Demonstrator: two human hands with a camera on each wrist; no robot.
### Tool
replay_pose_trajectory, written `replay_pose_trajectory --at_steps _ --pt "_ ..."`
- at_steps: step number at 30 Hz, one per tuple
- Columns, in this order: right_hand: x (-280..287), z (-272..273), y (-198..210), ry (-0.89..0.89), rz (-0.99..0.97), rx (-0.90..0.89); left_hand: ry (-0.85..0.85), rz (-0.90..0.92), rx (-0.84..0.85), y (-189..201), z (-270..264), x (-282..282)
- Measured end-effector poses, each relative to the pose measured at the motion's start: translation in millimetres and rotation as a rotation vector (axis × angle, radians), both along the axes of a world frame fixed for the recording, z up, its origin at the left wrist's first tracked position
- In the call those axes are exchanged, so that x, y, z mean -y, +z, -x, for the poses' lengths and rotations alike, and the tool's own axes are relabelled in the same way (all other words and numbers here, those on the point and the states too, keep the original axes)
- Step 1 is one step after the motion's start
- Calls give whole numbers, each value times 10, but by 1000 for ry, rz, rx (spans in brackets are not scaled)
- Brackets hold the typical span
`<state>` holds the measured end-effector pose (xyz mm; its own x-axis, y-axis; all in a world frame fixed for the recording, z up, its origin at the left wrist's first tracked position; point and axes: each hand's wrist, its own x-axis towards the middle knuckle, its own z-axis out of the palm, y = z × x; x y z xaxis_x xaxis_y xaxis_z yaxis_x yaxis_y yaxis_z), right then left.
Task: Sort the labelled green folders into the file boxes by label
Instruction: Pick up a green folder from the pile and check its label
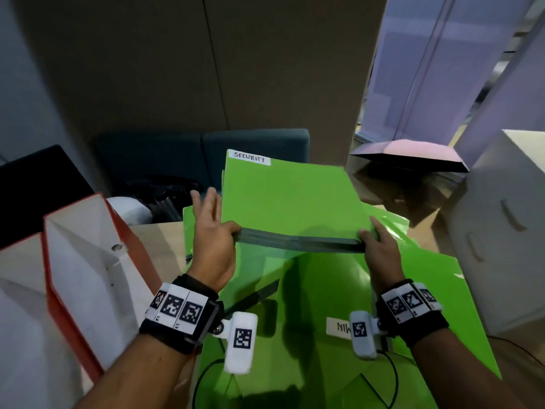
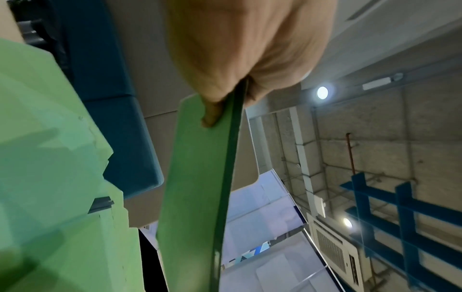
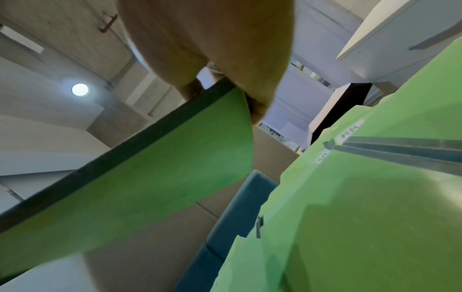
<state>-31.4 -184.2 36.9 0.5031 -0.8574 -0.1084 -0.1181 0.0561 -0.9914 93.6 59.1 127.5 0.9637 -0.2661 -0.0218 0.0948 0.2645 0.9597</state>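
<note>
Two hands hold a small stack of green folders [image 1: 283,199] by its dark spine edge, raised above the spread of other green folders [image 1: 398,293] on the surface [image 1: 165,240]; the top one bears a white label reading SECURITY [image 1: 248,158]. Our left hand [image 1: 213,231] pinches the left end, thumb on top while the other fingers [image 1: 206,199] stick out loosely, and our right hand [image 1: 380,246] grips the right end. To our left we see an open red-edged file box [image 1: 85,261] standing beside the spread.
</note>
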Motion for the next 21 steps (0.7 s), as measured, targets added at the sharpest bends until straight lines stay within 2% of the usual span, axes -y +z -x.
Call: replay_pose_trajectory --at_steps 3,5,8,11,15,17,19,21 --pt "-28 -5 -93 33 -248 -51 -55 88 100 55 83 9" --pt "-49 8 -93 102 -335 -87 -91 115 171 85 122 -9" --pt "-86 -52 -124 124 -245 -179 -112 173 264 145 149 -44" --pt "-367 -278 -81 101 -244 -117 -25 250 260 140 234 -3" --pt "-1061 -627 76 323 -295 -36 105 -166 297 64 540 137" --pt "-1288 -742 113 483 -205 -74 213 -326 347 16 507 29" --pt "-1369 -825 200 586 -54 -114 304 -391 396 36 356 -253" --pt "-1387 -922 375 559 -17 -41 332 -428 469 106 244 -623"
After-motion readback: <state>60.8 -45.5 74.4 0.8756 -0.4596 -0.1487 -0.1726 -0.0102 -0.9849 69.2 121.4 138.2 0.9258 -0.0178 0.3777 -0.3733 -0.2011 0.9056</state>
